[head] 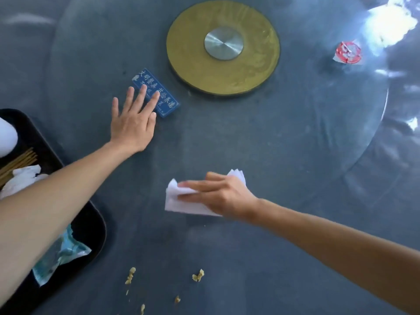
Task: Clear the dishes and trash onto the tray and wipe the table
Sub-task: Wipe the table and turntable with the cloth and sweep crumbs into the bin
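One blue sign (156,93), white Chinese characters, under left hand (133,123)

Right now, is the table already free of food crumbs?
No, several yellowish crumbs lie on the table near its front edge, closer to the camera than the right hand pressing the white tissue.
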The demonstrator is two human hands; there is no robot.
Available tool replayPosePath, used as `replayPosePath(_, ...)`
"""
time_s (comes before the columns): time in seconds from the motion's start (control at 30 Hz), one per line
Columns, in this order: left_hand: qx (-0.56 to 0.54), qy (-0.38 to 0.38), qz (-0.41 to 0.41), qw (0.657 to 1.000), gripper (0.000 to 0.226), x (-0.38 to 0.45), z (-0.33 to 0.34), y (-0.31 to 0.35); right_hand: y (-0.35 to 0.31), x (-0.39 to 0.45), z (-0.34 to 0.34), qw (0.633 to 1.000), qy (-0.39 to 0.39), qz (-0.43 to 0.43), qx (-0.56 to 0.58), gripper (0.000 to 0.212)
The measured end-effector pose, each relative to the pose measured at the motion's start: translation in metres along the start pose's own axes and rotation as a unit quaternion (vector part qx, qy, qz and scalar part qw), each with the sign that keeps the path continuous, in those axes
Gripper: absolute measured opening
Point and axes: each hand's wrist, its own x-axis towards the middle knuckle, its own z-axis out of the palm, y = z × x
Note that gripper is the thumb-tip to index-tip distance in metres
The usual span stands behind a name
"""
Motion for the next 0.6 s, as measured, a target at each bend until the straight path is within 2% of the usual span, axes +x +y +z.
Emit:
replayPosePath(0.07, -0.063, 0.017, -0.046, 0.997, 0.058, -0.016, -0.003, 0.032, 0.04, 0.041, -0.031, 0.995, 0.074, 0.06, -0.018, 0.053)
replayPosePath(0.13, -0.1, -0.014, -0.064, 0.993, 0.055, -0.037, 0.005, 0.068, 0.091, 0.079, -0.061, 0.981, 0.114, 0.131, -0.084, 0.041)
replayPosePath(0.2, -0.101, -0.045, -0.096, 0.989, 0.051, -0.055, 0.022, 0.092, 0.143, 0.107, -0.089, 0.964, 0.092, 0.222, -0.112, 0.041)
replayPosePath(0.3, -0.062, -0.007, -0.117, 0.991, 0.049, -0.062, 0.037, 0.092, 0.211, 0.117, -0.107, 0.94, 0.053, 0.306, -0.142, 0.052)
replayPosePath(0.37, -0.052, 0.005, -0.106, 0.993, 0.048, -0.057, 0.04, 0.083, 0.233, 0.113, -0.105, 0.938, 0.04, 0.318, -0.134, 0.055)
replayPosePath(0.5, -0.039, 0.014, -0.08, 0.996, 0.048, -0.049, 0.04, 0.067, 0.224, 0.103, -0.081, 0.936, 0.046, 0.311, -0.161, 0.038)
replayPosePath(0.6, -0.036, 0.012, -0.066, 0.997, 0.047, -0.042, 0.035, 0.047, 0.199, 0.092, -0.06, 0.955, 0.028, 0.253, -0.153, 0.038)
